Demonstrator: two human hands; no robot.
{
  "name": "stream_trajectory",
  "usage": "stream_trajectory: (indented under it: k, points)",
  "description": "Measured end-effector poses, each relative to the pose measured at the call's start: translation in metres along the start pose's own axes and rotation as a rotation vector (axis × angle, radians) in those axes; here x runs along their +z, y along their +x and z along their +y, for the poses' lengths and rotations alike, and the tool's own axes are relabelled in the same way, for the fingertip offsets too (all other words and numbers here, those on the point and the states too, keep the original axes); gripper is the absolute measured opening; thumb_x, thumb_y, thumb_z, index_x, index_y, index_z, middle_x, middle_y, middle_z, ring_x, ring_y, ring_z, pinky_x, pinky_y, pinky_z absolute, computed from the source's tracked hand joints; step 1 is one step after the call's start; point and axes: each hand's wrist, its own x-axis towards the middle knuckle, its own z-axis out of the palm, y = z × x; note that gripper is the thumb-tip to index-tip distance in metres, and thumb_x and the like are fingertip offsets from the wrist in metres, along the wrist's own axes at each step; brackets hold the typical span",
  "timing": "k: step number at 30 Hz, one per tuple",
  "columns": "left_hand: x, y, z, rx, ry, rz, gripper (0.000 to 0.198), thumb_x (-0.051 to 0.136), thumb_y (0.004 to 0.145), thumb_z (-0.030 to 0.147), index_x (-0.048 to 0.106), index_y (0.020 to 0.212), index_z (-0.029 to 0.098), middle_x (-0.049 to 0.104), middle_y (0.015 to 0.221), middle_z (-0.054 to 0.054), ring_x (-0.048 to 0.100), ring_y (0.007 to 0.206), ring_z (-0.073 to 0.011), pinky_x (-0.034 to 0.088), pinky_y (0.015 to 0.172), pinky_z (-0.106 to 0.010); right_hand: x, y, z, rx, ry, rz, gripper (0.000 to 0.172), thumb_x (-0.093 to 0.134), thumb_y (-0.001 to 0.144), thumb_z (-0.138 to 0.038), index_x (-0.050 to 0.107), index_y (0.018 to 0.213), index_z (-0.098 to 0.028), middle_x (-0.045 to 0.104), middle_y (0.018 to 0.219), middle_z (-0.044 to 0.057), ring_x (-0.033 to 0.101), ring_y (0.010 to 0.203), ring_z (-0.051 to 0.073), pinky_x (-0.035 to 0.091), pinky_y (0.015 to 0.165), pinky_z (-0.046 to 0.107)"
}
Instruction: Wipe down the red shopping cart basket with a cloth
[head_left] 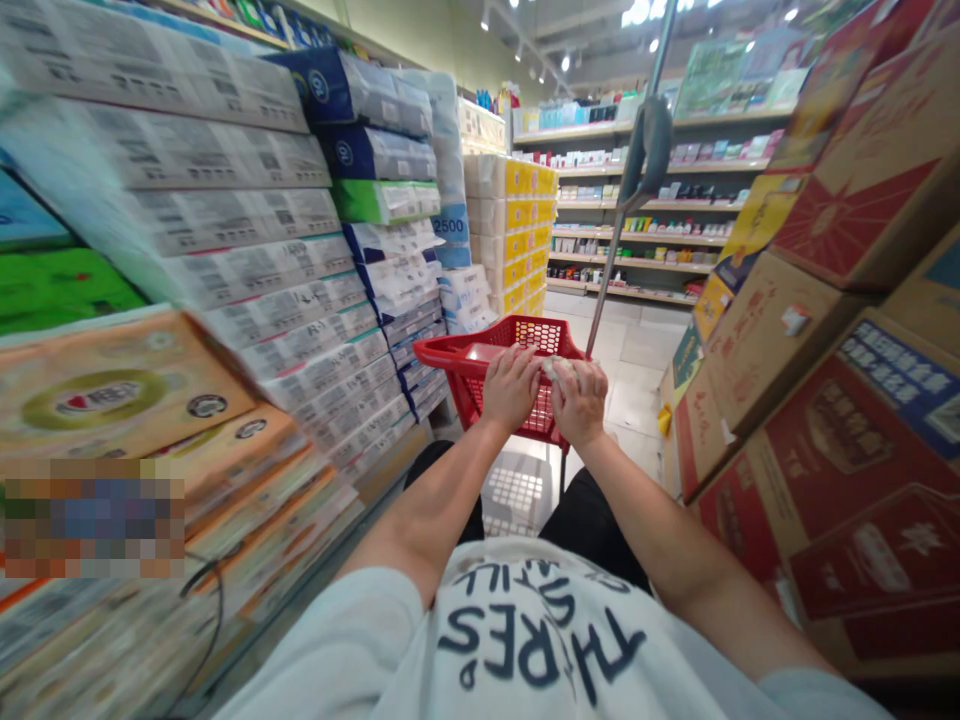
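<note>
A red plastic shopping basket (457, 355) on wheels stands in the aisle just ahead of me, with a pale flat pack lying inside it. Its long grey pull handle (637, 160) rises up to the right. My left hand (510, 385) rests curled over the basket's near rim. My right hand (579, 400) is closed right beside it, pinching a small crumpled whitish thing (559, 367) that my left fingers also touch.
Stacked tissue and paper packs (247, 260) wall the left side. Cardboard boxes (825, 330) are piled high on the right. Yellow boxes (521, 235) and stocked shelves (652, 210) stand at the aisle's far end, across a tiled floor (637, 350).
</note>
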Motion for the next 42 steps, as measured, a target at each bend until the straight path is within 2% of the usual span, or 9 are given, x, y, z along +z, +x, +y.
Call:
stream_trajectory:
  k: [2, 7, 11, 13, 19, 25, 31, 37, 42]
  points:
    - [0.0, 0.0, 0.0, 0.01, 0.0, -0.003, 0.031, 0.04, 0.095, 0.028, 0.058, 0.12, 0.026, 0.053, 0.139, -0.001, 0.036, 0.137, -0.0221, 0.031, 0.112, -0.043, 0.0, -0.001, -0.001, 0.001, -0.009, 0.005, 0.032, 0.051, 0.087, -0.025, 0.059, 0.117, -0.022, 0.055, 0.118, 0.01, 0.045, 0.114, 0.027, 0.034, 0.1, 0.046]
    - [0.002, 0.0, 0.0, -0.004, 0.01, 0.001, 0.033, 0.04, 0.095, 0.028, 0.058, 0.123, 0.025, 0.051, 0.14, -0.001, 0.036, 0.138, -0.0237, 0.03, 0.112, -0.045, -0.002, 0.008, 0.003, -0.001, 0.028, -0.08, 0.03, 0.051, 0.088, -0.026, 0.061, 0.115, -0.023, 0.06, 0.101, 0.008, 0.051, 0.095, 0.023, 0.039, 0.091, 0.041]
    - [0.002, 0.0, 0.0, 0.006, 0.002, -0.002, 0.032, 0.04, 0.095, 0.028, 0.058, 0.122, 0.026, 0.051, 0.141, 0.0, 0.038, 0.136, -0.0237, 0.031, 0.112, -0.045, -0.001, 0.0, 0.0, -0.003, 0.02, -0.037, 0.035, 0.051, 0.086, -0.023, 0.058, 0.121, -0.022, 0.055, 0.119, 0.011, 0.043, 0.116, 0.027, 0.034, 0.1, 0.046]
    - [0.002, 0.0, 0.0, 0.014, 0.001, -0.004, 0.032, 0.04, 0.095, 0.029, 0.059, 0.121, 0.026, 0.051, 0.141, 0.0, 0.038, 0.136, -0.0235, 0.031, 0.112, -0.044, -0.001, -0.003, 0.0, 0.002, 0.018, -0.023, 0.035, 0.052, 0.085, -0.022, 0.059, 0.12, -0.022, 0.053, 0.122, 0.011, 0.041, 0.119, 0.027, 0.032, 0.102, 0.047]
    - [0.002, 0.001, 0.0, -0.001, 0.009, -0.01, 0.032, 0.039, 0.096, 0.029, 0.058, 0.122, 0.025, 0.052, 0.139, 0.001, 0.039, 0.135, -0.0232, 0.031, 0.112, -0.043, 0.002, 0.011, 0.007, 0.012, 0.034, -0.085, 0.028, 0.051, 0.087, -0.026, 0.063, 0.112, -0.023, 0.061, 0.097, 0.007, 0.051, 0.093, 0.022, 0.04, 0.091, 0.04]
    - [0.001, 0.001, 0.001, -0.009, -0.006, -0.02, 0.031, 0.04, 0.095, 0.029, 0.059, 0.12, 0.026, 0.052, 0.139, 0.0, 0.039, 0.135, -0.0237, 0.031, 0.111, -0.045, 0.001, -0.006, -0.003, 0.004, 0.02, 0.013, 0.035, 0.051, 0.086, -0.021, 0.059, 0.12, -0.022, 0.053, 0.123, 0.011, 0.04, 0.121, 0.028, 0.033, 0.103, 0.048]
    - [0.002, 0.002, 0.0, -0.024, -0.029, -0.033, 0.033, 0.041, 0.094, 0.029, 0.058, 0.122, 0.027, 0.054, 0.137, -0.002, 0.041, 0.134, -0.024, 0.032, 0.111, -0.046, 0.0, 0.01, 0.004, 0.014, 0.057, -0.094, 0.031, 0.052, 0.085, -0.024, 0.063, 0.114, -0.023, 0.061, 0.098, 0.008, 0.05, 0.095, 0.023, 0.038, 0.092, 0.041]
    - [0.001, 0.001, 0.001, -0.009, -0.022, -0.034, 0.031, 0.042, 0.094, 0.028, 0.059, 0.12, 0.027, 0.054, 0.138, 0.0, 0.041, 0.134, -0.0231, 0.032, 0.111, -0.045, -0.001, 0.008, 0.0, 0.019, 0.007, -0.018, 0.03, 0.052, 0.085, -0.025, 0.063, 0.114, -0.023, 0.06, 0.11, 0.008, 0.049, 0.105, 0.025, 0.035, 0.097, 0.042]
    - [0.003, 0.001, 0.001, -0.017, -0.015, -0.018, 0.031, 0.041, 0.095, 0.029, 0.058, 0.121, 0.027, 0.056, 0.136, 0.0, 0.044, 0.131, -0.0239, 0.033, 0.11, -0.045, -0.002, 0.021, 0.011, -0.002, 0.012, -0.122, 0.023, 0.05, 0.087, -0.029, 0.067, 0.102, -0.023, 0.062, 0.086, 0.005, 0.051, 0.083, 0.021, 0.039, 0.083, 0.036]
